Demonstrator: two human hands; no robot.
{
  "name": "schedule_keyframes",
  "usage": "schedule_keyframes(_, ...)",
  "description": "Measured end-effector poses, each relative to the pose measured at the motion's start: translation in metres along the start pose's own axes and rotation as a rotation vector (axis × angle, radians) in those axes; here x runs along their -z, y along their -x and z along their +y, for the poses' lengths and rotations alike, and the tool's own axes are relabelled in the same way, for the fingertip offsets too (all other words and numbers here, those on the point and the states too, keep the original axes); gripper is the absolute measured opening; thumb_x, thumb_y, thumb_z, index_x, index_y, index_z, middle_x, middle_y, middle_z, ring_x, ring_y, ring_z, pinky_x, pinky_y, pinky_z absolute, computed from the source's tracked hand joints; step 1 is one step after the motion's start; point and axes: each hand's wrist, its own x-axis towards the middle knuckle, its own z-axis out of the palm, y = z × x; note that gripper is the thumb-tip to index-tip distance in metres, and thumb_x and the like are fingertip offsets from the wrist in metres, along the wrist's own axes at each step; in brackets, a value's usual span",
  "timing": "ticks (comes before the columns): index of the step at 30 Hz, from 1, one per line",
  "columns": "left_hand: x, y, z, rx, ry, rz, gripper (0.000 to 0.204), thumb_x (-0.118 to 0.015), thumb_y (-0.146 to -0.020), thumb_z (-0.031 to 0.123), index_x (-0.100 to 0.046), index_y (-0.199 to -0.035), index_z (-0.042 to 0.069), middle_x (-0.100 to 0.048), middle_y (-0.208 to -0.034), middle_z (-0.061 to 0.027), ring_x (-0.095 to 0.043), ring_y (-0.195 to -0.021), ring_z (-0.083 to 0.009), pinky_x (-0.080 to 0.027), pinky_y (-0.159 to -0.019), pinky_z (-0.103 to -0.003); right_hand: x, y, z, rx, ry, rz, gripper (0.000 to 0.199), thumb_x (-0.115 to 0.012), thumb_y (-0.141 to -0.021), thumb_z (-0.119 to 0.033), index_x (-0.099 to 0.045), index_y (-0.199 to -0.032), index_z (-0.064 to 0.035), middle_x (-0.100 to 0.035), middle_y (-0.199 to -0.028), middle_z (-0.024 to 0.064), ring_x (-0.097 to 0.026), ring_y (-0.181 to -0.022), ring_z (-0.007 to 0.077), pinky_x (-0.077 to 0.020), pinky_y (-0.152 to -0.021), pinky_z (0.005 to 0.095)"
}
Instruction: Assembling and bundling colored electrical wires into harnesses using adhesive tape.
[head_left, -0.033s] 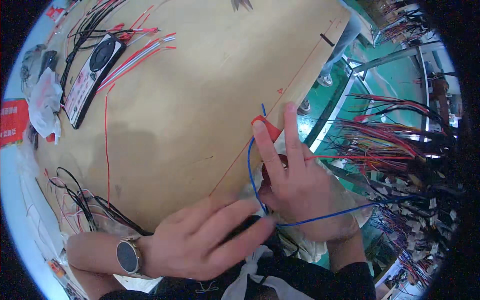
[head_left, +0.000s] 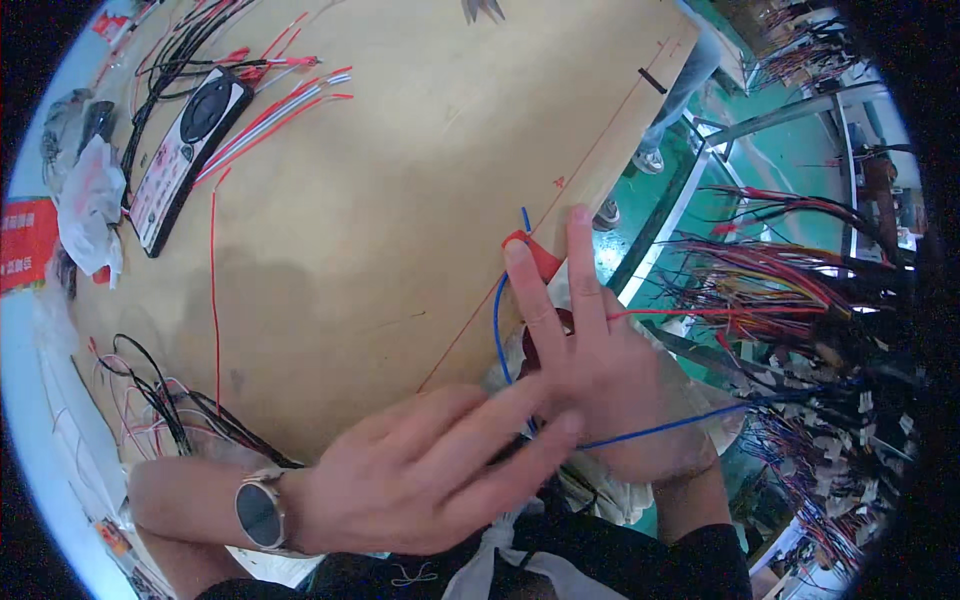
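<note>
A thin blue wire (head_left: 497, 320) curves along my right hand (head_left: 610, 370) at the wooden board's (head_left: 400, 200) right edge. It passes under my left fingertips and trails off to the right. The right index and middle fingers point up the board, with a small red piece (head_left: 540, 255) at the index fingertip. The rest of that hand is curled around the wire and something dark red. My left hand (head_left: 420, 480), with a round watch (head_left: 260, 512) on its wrist, reaches across from the left. Its fingertips pinch the blue wire against my right hand.
A single red wire (head_left: 213, 300) lies on the board. At the far left sit a black and white handheld device (head_left: 185, 150) and loose red and black wires (head_left: 270, 90). Black wires (head_left: 160, 400) lie lower left. Bundles of coloured wires (head_left: 790, 290) hang on the right over a green floor.
</note>
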Motion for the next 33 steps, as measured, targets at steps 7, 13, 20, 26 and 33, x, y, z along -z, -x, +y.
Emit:
schedule_keyframes(7,-0.012,-0.018,-0.007,-0.217,-0.102,0.052,0.043,-0.061,-0.054,0.015,-0.067,-0.096,0.002,-0.063,-0.094,-0.0111,-0.061,-0.067,-0.0177,-0.050,-0.053,-0.024,-0.011,0.005,-0.001,-0.028,0.032,-0.011,0.084,-0.068,-0.060,-0.009,-0.035,-0.138,-0.0083,-0.031,-0.135,0.0314,-0.063,-0.079,0.0287,-0.0537,-0.063,0.0319)
schedule_keyframes(13,-0.020,-0.004,-0.011,-0.153,-0.128,0.150,0.032,-0.067,-0.057,0.010,-0.069,-0.087,0.001,-0.063,-0.084,-0.0110,-0.062,-0.067,-0.0197,-0.051,-0.052,-0.025,-0.010,0.013,0.023,-0.053,0.040,-0.040,0.083,-0.068,-0.061,-0.009,-0.035,-0.138,-0.0083,-0.033,-0.134,0.0300,-0.063,-0.079,0.0292,-0.0534,-0.064,0.0326)
schedule_keyframes(20,-0.018,0.004,-0.008,-0.127,-0.348,0.010,0.018,-0.058,-0.073,0.009,-0.066,-0.086,-0.001,-0.062,-0.085,-0.0120,-0.062,-0.075,-0.0206,-0.054,-0.064,-0.028,-0.005,0.009,0.039,-0.058,0.037,-0.086,0.083,-0.068,-0.062,-0.010,-0.035,-0.137,-0.0084,-0.036,-0.132,0.0283,-0.062,-0.080,0.0298,-0.0531,-0.065,0.0333)
schedule_keyframes(26,-0.016,0.015,-0.004,-0.093,-0.395,-0.024,0.016,-0.060,-0.076,0.013,-0.067,-0.087,0.005,-0.063,-0.089,-0.0093,-0.061,-0.075,-0.0200,-0.054,-0.064,-0.027,-0.007,0.015,0.036,-0.080,0.019,-0.109,0.082,-0.068,-0.062,-0.011,-0.035,-0.137,-0.0084,-0.038,-0.130,0.0269,-0.062,-0.080,0.0303,-0.0528,-0.066,0.0340)
schedule_keyframes(33,-0.018,0.010,-0.007,-0.097,-0.341,0.040,0.021,-0.071,-0.064,0.008,-0.071,-0.084,0.005,-0.064,-0.083,-0.0113,-0.063,-0.069,-0.0217,-0.051,-0.050,-0.025,-0.008,0.014,0.038,-0.102,0.016,-0.133,0.081,-0.067,-0.063,-0.011,-0.035,-0.137,-0.0085,-0.041,-0.128,0.0252,-0.061,-0.081,0.0309,-0.0525,-0.067,0.0347)
